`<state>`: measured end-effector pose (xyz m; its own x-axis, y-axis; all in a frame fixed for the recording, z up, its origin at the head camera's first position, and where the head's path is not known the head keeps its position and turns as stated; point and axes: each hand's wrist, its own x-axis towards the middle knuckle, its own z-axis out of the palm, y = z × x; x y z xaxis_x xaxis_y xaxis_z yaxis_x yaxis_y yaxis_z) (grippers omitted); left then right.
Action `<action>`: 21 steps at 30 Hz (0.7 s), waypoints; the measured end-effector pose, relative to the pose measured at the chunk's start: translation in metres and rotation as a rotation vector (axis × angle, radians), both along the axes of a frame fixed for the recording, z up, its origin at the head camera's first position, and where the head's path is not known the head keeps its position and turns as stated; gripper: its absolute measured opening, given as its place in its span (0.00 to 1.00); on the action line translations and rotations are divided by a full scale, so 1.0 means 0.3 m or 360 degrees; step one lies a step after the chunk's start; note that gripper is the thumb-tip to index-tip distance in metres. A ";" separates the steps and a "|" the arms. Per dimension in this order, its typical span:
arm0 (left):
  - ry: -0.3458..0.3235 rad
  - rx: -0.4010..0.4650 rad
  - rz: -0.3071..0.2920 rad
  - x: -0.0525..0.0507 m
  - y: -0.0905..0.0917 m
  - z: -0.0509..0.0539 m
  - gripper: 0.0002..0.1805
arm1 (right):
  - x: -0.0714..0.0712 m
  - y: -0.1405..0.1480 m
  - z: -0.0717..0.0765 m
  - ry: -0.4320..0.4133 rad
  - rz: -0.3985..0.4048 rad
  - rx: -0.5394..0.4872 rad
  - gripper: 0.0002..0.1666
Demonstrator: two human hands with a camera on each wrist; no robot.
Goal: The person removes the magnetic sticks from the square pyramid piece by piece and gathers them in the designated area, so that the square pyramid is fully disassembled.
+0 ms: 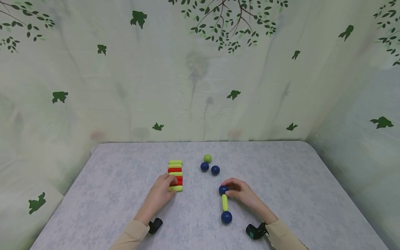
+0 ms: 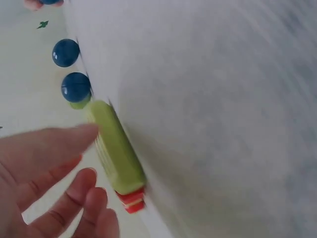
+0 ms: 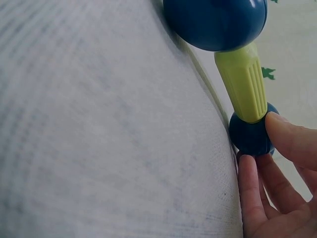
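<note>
On the left, a stack-like row of yellow-green rods (image 1: 175, 188) and red rods (image 1: 174, 170) lies side by side on the table. My left hand (image 1: 158, 195) is at the near part of this row, fingers loosely bent over the red ones. Its thumb (image 2: 74, 141) is by the nearest yellow-green rod (image 2: 116, 153); whether it touches is unclear. My right hand (image 1: 243, 194) pinches a blue ball (image 1: 223, 190) between thumb and fingers. That ball joins the far end of a yellow-green rod (image 1: 224, 202), whose near end meets another blue ball (image 1: 226, 217).
Past the hands, two loose blue balls (image 1: 204, 167) and a green ball (image 1: 207, 158) sit close together near the table's middle. The grey table (image 1: 275, 166) ends at a pale wall covering (image 1: 172, 86) with leaf prints. Each wrist carries a small black camera (image 1: 256, 231).
</note>
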<state>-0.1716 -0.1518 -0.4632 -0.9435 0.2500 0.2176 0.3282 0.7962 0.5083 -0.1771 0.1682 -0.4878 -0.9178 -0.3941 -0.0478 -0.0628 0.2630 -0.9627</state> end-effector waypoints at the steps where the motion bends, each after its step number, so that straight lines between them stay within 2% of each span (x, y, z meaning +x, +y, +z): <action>1: 0.0008 0.0018 -0.0029 0.003 0.010 0.005 0.15 | 0.000 0.001 0.000 0.0001 -0.0001 0.0001 0.16; 4: -0.0028 0.0081 -0.0208 0.019 0.057 0.025 0.15 | 0.000 0.001 -0.001 0.0004 -0.0007 0.0002 0.15; 8: -0.0297 0.0142 -0.0529 0.054 0.149 0.044 0.15 | 0.003 0.000 -0.001 0.0038 -0.0017 0.0023 0.17; 11: -0.0512 0.0124 -0.0675 0.082 0.220 0.041 0.17 | 0.008 -0.003 0.001 0.0065 -0.0061 0.0085 0.18; 14: -0.0563 0.0032 -0.0726 0.102 0.272 0.029 0.22 | 0.015 -0.009 0.007 0.0082 -0.0138 0.0177 0.16; 18: -0.0508 -0.0096 -0.0712 0.112 0.300 0.014 0.23 | 0.024 -0.015 0.014 0.0087 -0.0218 0.0250 0.15; 21: -0.0478 -0.0091 -0.0696 0.106 0.296 0.008 0.20 | 0.028 -0.013 0.016 0.0086 -0.0232 0.0246 0.16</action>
